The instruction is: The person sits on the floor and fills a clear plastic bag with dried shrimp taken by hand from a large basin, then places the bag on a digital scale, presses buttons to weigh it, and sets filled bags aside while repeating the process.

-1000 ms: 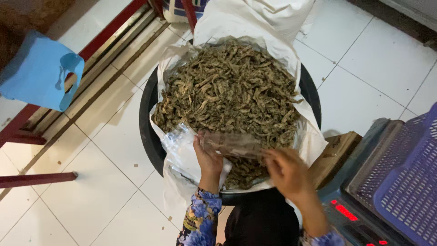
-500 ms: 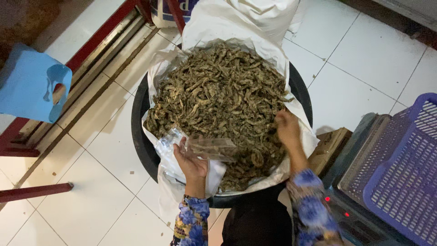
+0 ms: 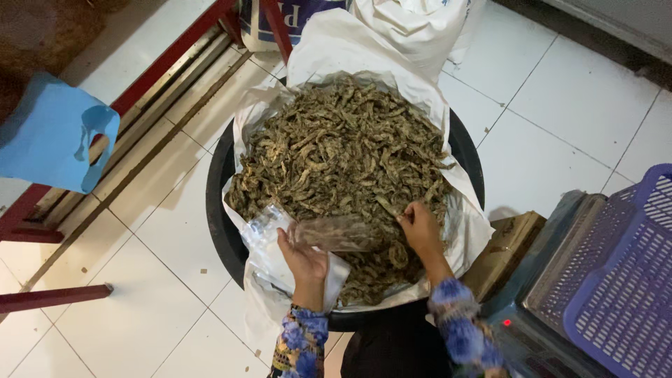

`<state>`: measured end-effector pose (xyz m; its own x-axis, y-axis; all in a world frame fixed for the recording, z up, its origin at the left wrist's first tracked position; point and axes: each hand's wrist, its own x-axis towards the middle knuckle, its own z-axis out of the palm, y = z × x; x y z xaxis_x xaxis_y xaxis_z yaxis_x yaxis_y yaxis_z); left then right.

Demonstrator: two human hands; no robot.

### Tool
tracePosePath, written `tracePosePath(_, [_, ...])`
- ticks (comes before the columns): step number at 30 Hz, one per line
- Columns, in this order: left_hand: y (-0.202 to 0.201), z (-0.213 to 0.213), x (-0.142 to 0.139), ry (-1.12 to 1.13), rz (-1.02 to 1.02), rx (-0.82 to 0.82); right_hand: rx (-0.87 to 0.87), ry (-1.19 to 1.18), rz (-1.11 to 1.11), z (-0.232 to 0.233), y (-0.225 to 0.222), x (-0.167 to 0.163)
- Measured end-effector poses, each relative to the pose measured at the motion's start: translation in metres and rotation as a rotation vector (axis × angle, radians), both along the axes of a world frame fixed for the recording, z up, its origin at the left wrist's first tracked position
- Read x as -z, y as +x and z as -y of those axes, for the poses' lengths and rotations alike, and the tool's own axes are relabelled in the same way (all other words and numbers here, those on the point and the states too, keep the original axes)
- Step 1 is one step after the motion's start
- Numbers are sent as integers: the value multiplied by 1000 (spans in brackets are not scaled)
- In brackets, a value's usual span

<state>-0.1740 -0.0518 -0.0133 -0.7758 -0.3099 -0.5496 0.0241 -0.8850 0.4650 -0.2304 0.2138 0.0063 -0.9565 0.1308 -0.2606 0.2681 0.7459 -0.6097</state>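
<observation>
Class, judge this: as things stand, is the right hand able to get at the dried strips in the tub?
Probably yes: the right hand already rests on the dried strips, which lie uncovered in the tub. The clear bag in the left hand sits beside it, not in the way.

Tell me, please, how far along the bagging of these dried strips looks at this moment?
Early, it seems. Done: the black tub is lined with a white sack and heaped with dried brown strips. In hand: the left hand holds a clear plastic bag open, while the right hand picks at the strips. Left: the bag looks nearly empty and the heap is large.
</observation>
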Motion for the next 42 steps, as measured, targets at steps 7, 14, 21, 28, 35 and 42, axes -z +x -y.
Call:
tracePosePath(7, [-9,-4,-10,51,7,20,53,-584,-376,-12,96,-107])
tracePosePath(14, [10,-27,-45,49,-81,76,-252,-229,-521,13,119,-190])
tracePosePath(21, [16,-43,-109,14,-64,172,-496,-354,-711,29,132,-224])
tracePosePath(28, [10,-50,-159,157,-200,240,125,-803,-765,-55,149,-195])
tracePosePath(35, [6,-47,-154,198,-271,265,-89,-325,-367,-22,103,-65])
tracePosePath(42, [-2,-22,-135,248,-199,147,-428,188,-86,54,70,-14])
